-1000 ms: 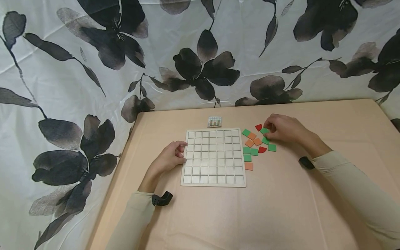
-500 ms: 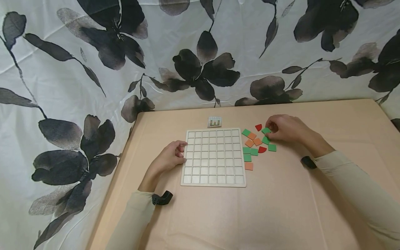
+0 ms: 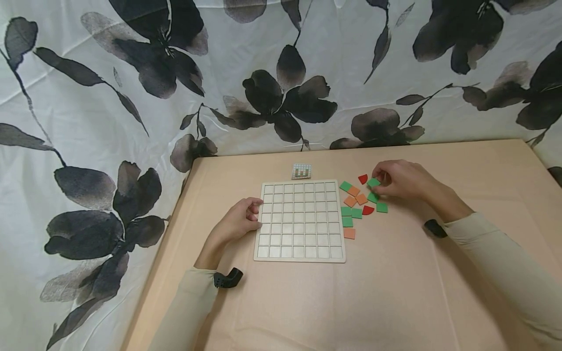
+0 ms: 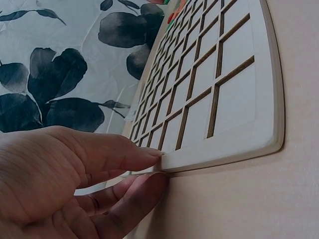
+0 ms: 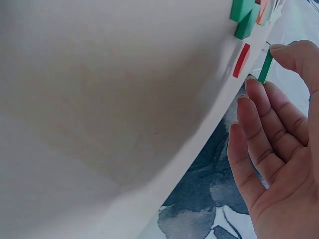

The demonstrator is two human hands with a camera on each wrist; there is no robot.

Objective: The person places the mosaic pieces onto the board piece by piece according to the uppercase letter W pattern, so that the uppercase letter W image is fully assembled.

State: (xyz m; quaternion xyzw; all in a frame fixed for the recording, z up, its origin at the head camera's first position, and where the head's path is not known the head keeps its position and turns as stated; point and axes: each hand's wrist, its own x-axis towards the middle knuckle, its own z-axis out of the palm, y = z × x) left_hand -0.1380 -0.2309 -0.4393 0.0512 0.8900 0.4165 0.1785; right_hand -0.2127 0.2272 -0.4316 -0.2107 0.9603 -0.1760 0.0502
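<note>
A pale square grid board [image 3: 300, 260] with many square cells lies on the table. My left hand [image 3: 237, 219] holds its left edge, and in the left wrist view the thumb lies on the rim [image 4: 219, 158] with curled fingers at the side. To the right of the board, my right hand [image 3: 406, 180] pinches a small green square tile [image 5: 266, 67] between thumb and fingertips. The other fingers stay loosely extended. Around that hand lie several green tiles [image 3: 382, 207], several orange tiles [image 3: 361, 199] and two red curved pieces [image 3: 368, 210].
Behind the board lies a small card [image 3: 301, 170] printed with a grid pattern. A light wood-coloured table [image 3: 373, 297] carries everything. Beyond its back and left edges hangs a white cloth [image 3: 145, 122] with dark flowers.
Over the last second my right hand has shifted very slightly to the right with the green tile. The left hand and the board have stayed in place.
</note>
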